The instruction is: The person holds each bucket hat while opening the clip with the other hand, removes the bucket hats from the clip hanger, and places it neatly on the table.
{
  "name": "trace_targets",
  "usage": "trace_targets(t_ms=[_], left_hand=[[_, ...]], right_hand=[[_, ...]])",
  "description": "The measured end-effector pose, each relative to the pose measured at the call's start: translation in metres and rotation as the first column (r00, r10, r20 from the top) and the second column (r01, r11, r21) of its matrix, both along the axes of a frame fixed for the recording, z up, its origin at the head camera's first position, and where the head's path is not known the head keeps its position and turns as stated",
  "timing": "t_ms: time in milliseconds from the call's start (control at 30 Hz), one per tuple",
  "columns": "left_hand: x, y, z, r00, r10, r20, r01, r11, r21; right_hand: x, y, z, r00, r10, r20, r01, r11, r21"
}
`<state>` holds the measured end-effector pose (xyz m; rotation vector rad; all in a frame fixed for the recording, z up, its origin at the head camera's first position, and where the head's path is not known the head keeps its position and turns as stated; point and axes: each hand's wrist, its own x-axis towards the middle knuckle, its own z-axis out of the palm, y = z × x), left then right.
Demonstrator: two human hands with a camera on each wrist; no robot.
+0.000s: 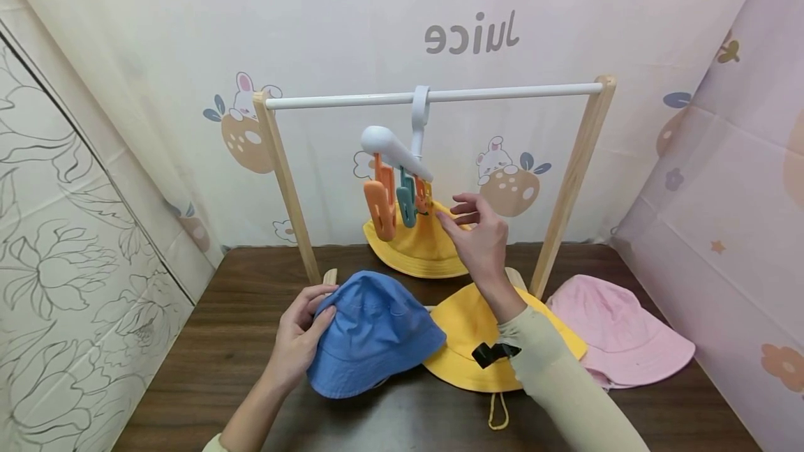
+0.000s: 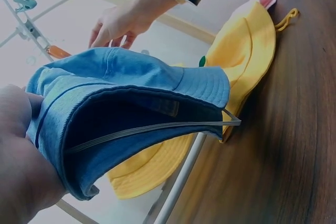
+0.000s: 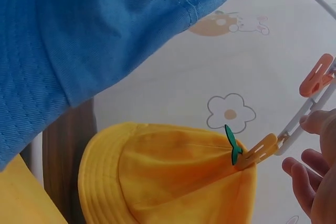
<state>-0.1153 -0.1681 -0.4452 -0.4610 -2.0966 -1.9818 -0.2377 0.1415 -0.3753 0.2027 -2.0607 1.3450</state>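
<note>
My left hand (image 1: pixel 298 333) holds a blue bucket hat (image 1: pixel 377 340) by the side of its crown, above the table. In the left wrist view the hat's dark inside and a thin elastic chin strap (image 2: pixel 157 127) show. A yellow bucket hat (image 3: pixel 173 177) with a green sprout (image 3: pixel 232 144) hangs from a yellow clip (image 3: pixel 262 149) on a white hanger (image 1: pixel 392 148). Beside that clip is my right hand (image 1: pixel 482 236), fingers apart and holding nothing. An orange clip (image 1: pixel 381 208) and a teal clip (image 1: pixel 407 202) dangle from the hanger's nearer part.
The hanger hooks over the white rod (image 1: pixel 502 94) of a wooden-legged rack (image 1: pixel 574 180). On the dark wooden table (image 1: pixel 207 368), a second yellow hat (image 1: pixel 461 326) lies under my right forearm, its cord loop toward me. A pink hat (image 1: pixel 618 333) lies to its right.
</note>
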Motion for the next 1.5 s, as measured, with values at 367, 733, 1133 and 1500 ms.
trace_targets(t_ms=[367, 733, 1133, 1500], left_hand=[[0.001, 0.000, -0.004, 1.000, -0.010, -0.006, 0.009, 0.999, -0.037], [0.000, -0.002, -0.006, 1.000, -0.002, 0.017, 0.002, 0.999, -0.049], [-0.004, -0.005, -0.009, 0.999, 0.026, 0.040, -0.024, 0.998, -0.061], [-0.010, -0.010, -0.011, 0.992, 0.082, 0.101, -0.069, 0.990, -0.125]], right_hand=[[-0.006, -0.002, 0.002, 1.000, -0.026, -0.004, 0.026, 1.000, 0.000], [-0.013, -0.004, 0.001, 1.000, -0.025, -0.003, 0.025, 0.999, 0.025], [-0.019, -0.005, -0.001, 1.000, -0.013, -0.014, 0.014, 0.999, 0.037], [-0.025, -0.006, -0.003, 1.000, -0.024, -0.002, 0.024, 0.997, 0.067]])
